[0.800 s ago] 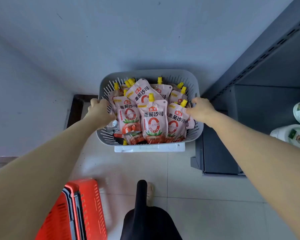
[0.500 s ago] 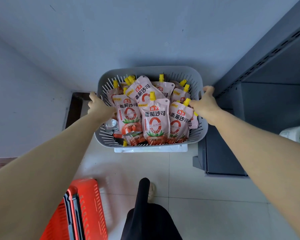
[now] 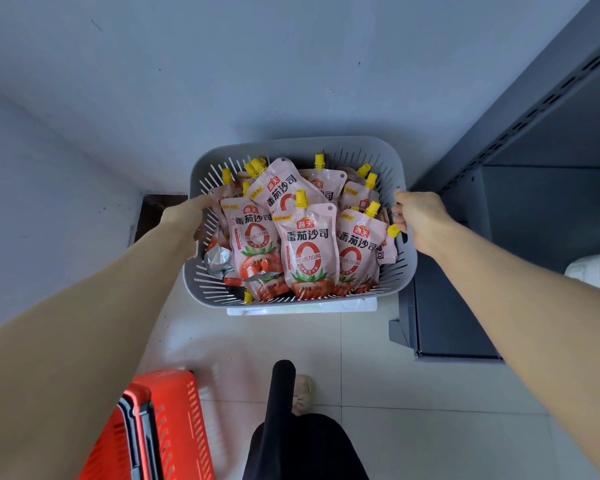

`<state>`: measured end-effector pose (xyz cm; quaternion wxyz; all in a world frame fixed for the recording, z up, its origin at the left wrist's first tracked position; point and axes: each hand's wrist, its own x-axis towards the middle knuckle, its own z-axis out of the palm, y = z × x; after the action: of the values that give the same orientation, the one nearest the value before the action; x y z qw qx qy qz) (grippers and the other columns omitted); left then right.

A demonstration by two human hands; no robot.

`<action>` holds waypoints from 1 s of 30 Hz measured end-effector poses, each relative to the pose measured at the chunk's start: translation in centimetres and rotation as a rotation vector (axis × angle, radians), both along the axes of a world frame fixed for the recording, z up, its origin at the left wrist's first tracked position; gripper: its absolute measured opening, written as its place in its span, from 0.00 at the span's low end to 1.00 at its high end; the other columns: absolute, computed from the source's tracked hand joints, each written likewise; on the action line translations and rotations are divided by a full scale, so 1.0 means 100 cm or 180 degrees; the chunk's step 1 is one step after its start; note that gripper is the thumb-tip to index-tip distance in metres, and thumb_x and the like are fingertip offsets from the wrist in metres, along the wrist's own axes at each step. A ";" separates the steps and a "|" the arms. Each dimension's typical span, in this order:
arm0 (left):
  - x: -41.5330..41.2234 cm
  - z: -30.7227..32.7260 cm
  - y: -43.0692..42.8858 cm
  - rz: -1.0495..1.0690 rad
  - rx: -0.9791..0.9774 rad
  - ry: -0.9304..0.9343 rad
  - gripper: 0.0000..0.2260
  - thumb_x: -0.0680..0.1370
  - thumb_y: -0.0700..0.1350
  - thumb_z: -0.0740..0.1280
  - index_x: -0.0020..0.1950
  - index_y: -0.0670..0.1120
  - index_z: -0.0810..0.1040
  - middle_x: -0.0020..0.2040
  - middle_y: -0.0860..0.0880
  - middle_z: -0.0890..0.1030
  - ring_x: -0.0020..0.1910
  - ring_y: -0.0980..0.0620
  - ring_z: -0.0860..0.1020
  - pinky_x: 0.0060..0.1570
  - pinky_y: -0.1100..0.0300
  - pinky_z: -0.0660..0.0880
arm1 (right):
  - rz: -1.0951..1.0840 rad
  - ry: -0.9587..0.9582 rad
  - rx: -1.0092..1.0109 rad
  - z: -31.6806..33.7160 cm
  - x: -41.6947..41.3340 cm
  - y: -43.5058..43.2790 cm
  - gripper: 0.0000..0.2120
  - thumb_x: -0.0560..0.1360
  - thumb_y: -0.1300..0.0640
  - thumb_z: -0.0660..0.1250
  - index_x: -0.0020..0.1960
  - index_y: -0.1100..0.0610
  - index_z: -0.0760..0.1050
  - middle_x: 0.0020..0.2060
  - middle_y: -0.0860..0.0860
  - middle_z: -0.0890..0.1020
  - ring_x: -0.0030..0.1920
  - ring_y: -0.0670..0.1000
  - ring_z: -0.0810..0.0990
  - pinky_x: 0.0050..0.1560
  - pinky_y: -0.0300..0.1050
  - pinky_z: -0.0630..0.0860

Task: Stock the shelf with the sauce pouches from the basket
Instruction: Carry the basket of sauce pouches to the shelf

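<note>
Your left hand is closed over the left rim of the grey basket, and your right hand is curled around the right rim, so the basket sits between your two hands. The sauce pouches lie heaped inside it, pink with yellow caps, none of them in your fingers. Just to the right stands the dark shelf. A red basket sits on the tiled floor near your left forearm.

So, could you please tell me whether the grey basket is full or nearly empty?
Full. The grey basket is heaped with pink sauce pouches, overlapping in layers, and their yellow caps reach close to its rim.
</note>
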<state>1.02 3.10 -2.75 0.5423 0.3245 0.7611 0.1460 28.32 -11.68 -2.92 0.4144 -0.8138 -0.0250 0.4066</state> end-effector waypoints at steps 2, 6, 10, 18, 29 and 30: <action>-0.005 0.005 -0.005 0.0056 -0.0075 -0.0167 0.21 0.71 0.53 0.71 0.60 0.45 0.75 0.46 0.47 0.81 0.41 0.53 0.79 0.41 0.59 0.76 | 0.0006 -0.0039 -0.0026 0.004 -0.004 -0.002 0.06 0.78 0.55 0.62 0.45 0.58 0.72 0.31 0.50 0.73 0.30 0.47 0.70 0.32 0.39 0.69; -0.018 0.018 -0.021 0.0085 -0.0229 -0.0298 0.24 0.70 0.54 0.71 0.62 0.45 0.75 0.44 0.48 0.79 0.36 0.54 0.76 0.31 0.60 0.70 | 0.0098 0.0001 -0.0029 0.013 -0.016 -0.015 0.08 0.78 0.53 0.62 0.49 0.58 0.73 0.31 0.50 0.72 0.30 0.48 0.69 0.30 0.40 0.67; -0.035 0.035 -0.039 0.0131 -0.0388 -0.0404 0.21 0.74 0.54 0.67 0.63 0.44 0.75 0.51 0.45 0.80 0.43 0.50 0.78 0.49 0.57 0.77 | 0.0154 0.0071 -0.0041 0.034 -0.027 -0.031 0.09 0.78 0.51 0.61 0.48 0.57 0.73 0.31 0.50 0.72 0.30 0.47 0.70 0.29 0.40 0.66; -0.052 0.118 -0.073 0.0077 -0.0508 -0.0496 0.15 0.72 0.54 0.69 0.51 0.46 0.74 0.36 0.48 0.79 0.32 0.52 0.78 0.38 0.58 0.76 | 0.0095 0.0050 -0.0114 0.096 -0.048 -0.076 0.12 0.76 0.48 0.63 0.50 0.57 0.72 0.30 0.49 0.71 0.29 0.47 0.69 0.27 0.40 0.65; -0.070 0.247 -0.170 -0.0360 -0.0331 -0.0317 0.13 0.70 0.52 0.71 0.47 0.46 0.74 0.35 0.49 0.80 0.30 0.52 0.80 0.36 0.59 0.78 | 0.0094 0.0200 -0.0103 0.216 -0.084 -0.187 0.17 0.75 0.42 0.62 0.51 0.55 0.71 0.33 0.50 0.71 0.32 0.48 0.67 0.30 0.41 0.64; -0.073 0.255 -0.181 -0.0386 -0.0324 -0.0279 0.13 0.70 0.52 0.71 0.48 0.46 0.74 0.37 0.49 0.80 0.33 0.52 0.80 0.40 0.58 0.79 | 0.0100 0.0224 -0.0105 0.226 -0.088 -0.200 0.17 0.75 0.41 0.62 0.48 0.55 0.73 0.32 0.50 0.70 0.31 0.48 0.66 0.30 0.41 0.64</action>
<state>-6.26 -15.00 22.76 0.5988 0.3352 0.7220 0.0881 19.55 -31.71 19.72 0.3951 -0.8053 -0.0165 0.4417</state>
